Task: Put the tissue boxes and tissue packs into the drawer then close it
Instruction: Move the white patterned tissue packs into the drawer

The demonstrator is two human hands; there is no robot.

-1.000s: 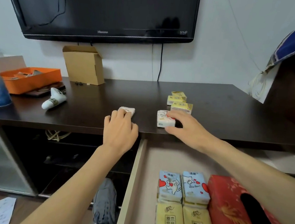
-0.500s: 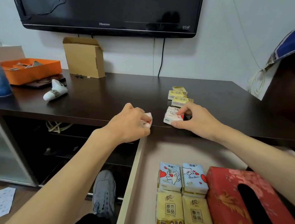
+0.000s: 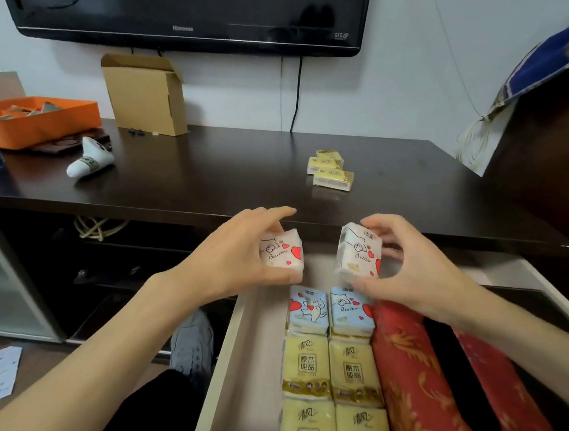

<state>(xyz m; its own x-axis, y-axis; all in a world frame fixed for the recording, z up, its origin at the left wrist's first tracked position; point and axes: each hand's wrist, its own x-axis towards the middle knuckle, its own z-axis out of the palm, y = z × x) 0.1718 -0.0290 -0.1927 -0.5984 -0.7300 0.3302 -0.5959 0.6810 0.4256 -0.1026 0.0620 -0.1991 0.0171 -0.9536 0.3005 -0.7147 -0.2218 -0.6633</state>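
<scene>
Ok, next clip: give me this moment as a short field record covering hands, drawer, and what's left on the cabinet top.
left hand: holds a white heart-print tissue pack
right hand: holds a second heart-print pack, upright
drawer: open; two blue packs, yellow packs in two columns, red tissue box
cabinet top: small yellow packs remain
stage: both packs above the drawer, not yet placed

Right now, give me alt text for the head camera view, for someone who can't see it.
Each hand, left hand and right hand, holds a small white heart-printed tissue pack above an open beige drawer already holding yellow and blue tissue packs and a red tissue box. Three yellow packs remain on the dark wooden tabletop.
</scene>
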